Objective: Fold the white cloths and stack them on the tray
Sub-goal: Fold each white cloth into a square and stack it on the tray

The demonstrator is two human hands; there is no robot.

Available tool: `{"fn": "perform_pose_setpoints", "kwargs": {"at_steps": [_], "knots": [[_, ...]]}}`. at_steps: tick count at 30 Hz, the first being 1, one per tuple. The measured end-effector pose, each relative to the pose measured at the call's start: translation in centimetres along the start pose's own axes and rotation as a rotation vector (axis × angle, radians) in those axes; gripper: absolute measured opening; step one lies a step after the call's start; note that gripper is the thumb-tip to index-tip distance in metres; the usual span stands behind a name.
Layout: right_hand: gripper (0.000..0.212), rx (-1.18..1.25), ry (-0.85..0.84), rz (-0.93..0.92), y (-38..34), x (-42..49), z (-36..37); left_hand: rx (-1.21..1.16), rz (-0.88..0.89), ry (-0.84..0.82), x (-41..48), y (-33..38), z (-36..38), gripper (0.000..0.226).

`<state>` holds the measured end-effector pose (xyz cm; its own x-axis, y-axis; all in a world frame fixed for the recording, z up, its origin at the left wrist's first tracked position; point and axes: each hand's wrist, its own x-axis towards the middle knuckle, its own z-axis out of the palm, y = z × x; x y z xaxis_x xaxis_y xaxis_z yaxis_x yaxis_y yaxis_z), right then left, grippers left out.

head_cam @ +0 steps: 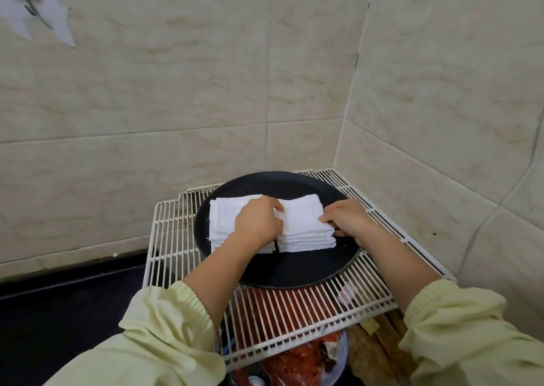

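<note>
Two stacks of folded white cloths lie side by side on a round black tray (297, 270). The left stack (226, 217) is partly hidden under my left hand (257, 223), whose fingers curl onto the left edge of the right stack (306, 229). My right hand (348, 219) pinches the right edge of that same stack, fingers curled round the top cloths. Both stacks hold several cloths each.
The tray sits on a white wire rack (294, 321) in a corner of beige tiled walls (176, 106). Under the rack are red items (297, 362) and wooden sticks (379, 347). A dark countertop (67, 306) lies to the left. A hook (28, 2) hangs on the wall.
</note>
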<state>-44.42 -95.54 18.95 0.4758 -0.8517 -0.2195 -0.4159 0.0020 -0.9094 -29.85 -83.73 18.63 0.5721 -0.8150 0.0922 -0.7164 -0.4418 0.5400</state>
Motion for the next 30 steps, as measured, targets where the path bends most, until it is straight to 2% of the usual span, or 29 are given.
{"fn": "perform_pose_setpoints", "kwargs": {"at_steps": [4, 7, 11, 15, 21, 27, 30], "knots": [[0.003, -0.151, 0.068, -0.055, 0.5, 0.6, 0.3, 0.036, 0.017, -0.006, 0.1, -0.3, 0.2, 0.032], [0.019, -0.330, 0.137, -0.114, 0.6, 1.0, 0.7, 0.032, 0.036, 0.013, 0.0, -0.5, 0.2, 0.028], [0.026, -0.558, 0.240, -0.228, -0.1, 0.4, 1.2, -0.016, 0.069, 0.062, -0.2, -0.9, -0.2, 0.024], [0.031, -0.576, 0.284, -0.397, -1.8, -0.6, 2.8, -0.074, 0.093, 0.175, -1.1, -1.9, -1.8, 0.022], [0.026, -0.474, 0.123, -0.570, -5.7, -3.5, 8.8, -0.108, -0.010, 0.346, -3.9, -6.4, -6.2, 0.025], [0.025, -0.533, -0.116, -0.752, -8.8, -8.6, 18.4, -0.041, -0.195, 0.416, -9.9, -14.4, -11.3, 0.029], [0.030, -0.628, -0.239, -0.781, -9.1, -11.9, 24.2, -0.003, -0.307, 0.437, -14.7, -19.3, -13.5, 0.029]]}}
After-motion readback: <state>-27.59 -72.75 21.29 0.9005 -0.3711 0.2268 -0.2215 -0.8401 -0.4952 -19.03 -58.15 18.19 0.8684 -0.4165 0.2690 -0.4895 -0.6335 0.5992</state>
